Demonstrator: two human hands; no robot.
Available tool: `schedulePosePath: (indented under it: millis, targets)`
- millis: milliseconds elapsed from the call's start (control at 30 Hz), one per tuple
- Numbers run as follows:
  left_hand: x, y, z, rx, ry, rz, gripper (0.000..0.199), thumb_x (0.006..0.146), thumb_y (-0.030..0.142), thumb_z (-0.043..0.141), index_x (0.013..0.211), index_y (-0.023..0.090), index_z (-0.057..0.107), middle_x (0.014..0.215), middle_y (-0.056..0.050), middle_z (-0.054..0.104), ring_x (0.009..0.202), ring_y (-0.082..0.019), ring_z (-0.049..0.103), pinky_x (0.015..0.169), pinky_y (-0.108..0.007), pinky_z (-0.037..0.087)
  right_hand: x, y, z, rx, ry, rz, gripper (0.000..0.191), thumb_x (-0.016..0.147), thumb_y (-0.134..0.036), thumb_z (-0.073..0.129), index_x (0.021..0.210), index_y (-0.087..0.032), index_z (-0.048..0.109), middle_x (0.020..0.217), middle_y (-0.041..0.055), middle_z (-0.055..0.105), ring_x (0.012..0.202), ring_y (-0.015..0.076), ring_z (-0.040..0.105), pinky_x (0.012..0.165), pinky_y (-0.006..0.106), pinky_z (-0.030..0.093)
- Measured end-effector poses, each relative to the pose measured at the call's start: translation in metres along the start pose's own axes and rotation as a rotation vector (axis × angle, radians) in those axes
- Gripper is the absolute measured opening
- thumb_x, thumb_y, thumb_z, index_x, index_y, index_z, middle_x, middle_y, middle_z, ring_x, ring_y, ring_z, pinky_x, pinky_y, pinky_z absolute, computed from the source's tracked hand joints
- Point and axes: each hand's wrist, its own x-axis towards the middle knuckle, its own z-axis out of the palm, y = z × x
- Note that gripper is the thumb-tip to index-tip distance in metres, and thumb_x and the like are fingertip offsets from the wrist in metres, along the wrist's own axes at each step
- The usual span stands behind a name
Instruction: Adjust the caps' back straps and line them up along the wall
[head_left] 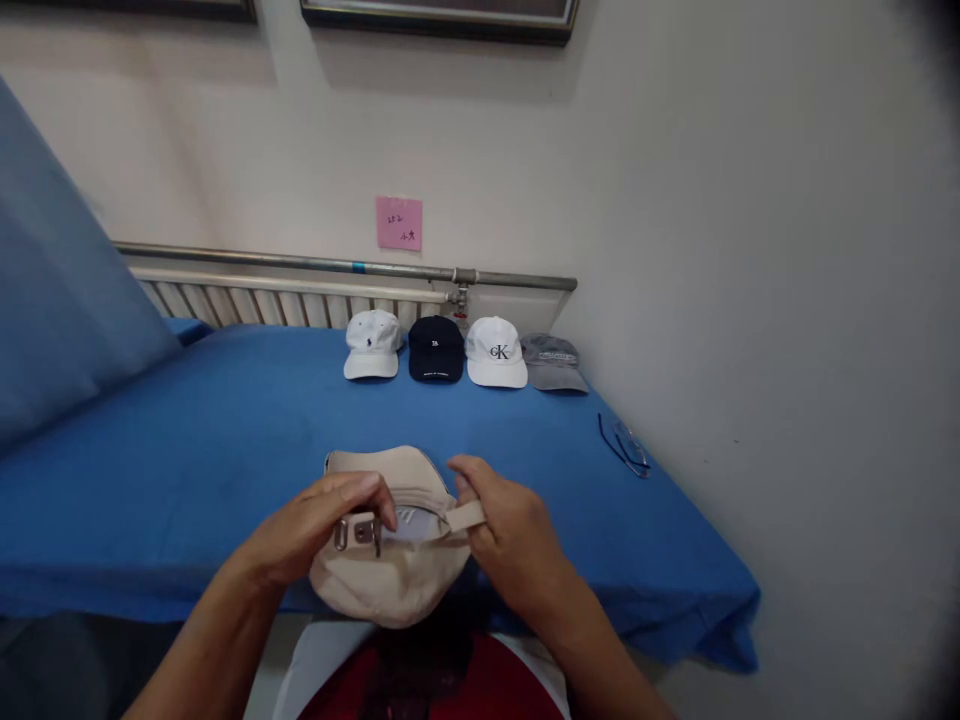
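A beige cap (375,590) lies upturned at the near edge of the blue-covered table, its brim pointing away and its back opening toward me. My left hand (315,520) holds the cap's left side, fingers curled over the rim beside the metal buckle (365,532). On the right, my right hand (510,525) pinches the loose end of the beige strap (466,516). The strap end and the buckle are apart. Part of the cap's inside shows between both hands.
Along the back edge stand a white cap (373,345), a black cap (436,350), a white CK cap (496,353) and a grey cap (555,363). Eyeglasses (626,448) lie at the right edge. A blue curtain (67,280) hangs left.
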Motion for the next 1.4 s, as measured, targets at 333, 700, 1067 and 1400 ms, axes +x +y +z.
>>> schedulePosePath:
  millis: [333,700,1067,1400]
  targets:
    - [0.004,-0.001,0.01,-0.236,-0.102,-0.165,0.028,0.076,0.042,0.07,0.073,0.017,0.058,0.065,0.003,0.05,0.057,-0.008,0.043,0.054,-0.019,0.035,0.021,-0.013,0.025,-0.121,-0.173,-0.176,0.031,0.074,-0.004,0.048,0.1,-0.014,0.062,0.087,0.0079,0.071,0.074,0.0188,0.057,0.075,0.035,0.033]
    - [0.007,0.0,0.005,-0.147,-0.13,-0.115,0.032,0.08,0.043,0.065,0.07,0.016,0.052,0.059,0.005,0.042,0.052,-0.006,0.033,0.048,-0.018,0.027,0.02,-0.018,0.002,0.65,-0.411,0.27,0.016,0.081,-0.032,0.06,0.075,-0.017,0.061,0.067,-0.0039,0.054,0.061,0.0092,0.045,0.055,0.022,0.033]
    - [-0.001,-0.01,-0.012,-0.126,-0.128,-0.002,0.019,0.067,0.02,0.074,0.083,0.018,0.064,0.079,0.002,0.058,0.07,-0.008,0.05,0.061,-0.016,0.039,0.017,0.006,0.019,0.87,-0.248,0.415,0.017,0.077,-0.035,0.06,0.081,-0.019,0.064,0.053,-0.0079,0.043,0.045,0.006,0.034,0.044,0.021,0.026]
    - [0.0,-0.019,-0.013,-0.369,-0.004,-0.043,0.021,0.062,0.016,0.078,0.08,0.017,0.069,0.071,0.002,0.065,0.06,-0.007,0.056,0.057,-0.015,0.042,0.011,0.001,0.031,1.128,-0.401,0.51,0.017,0.071,-0.032,0.064,0.068,-0.017,0.059,0.046,-0.0088,0.041,0.041,0.0035,0.03,0.04,0.019,0.018]
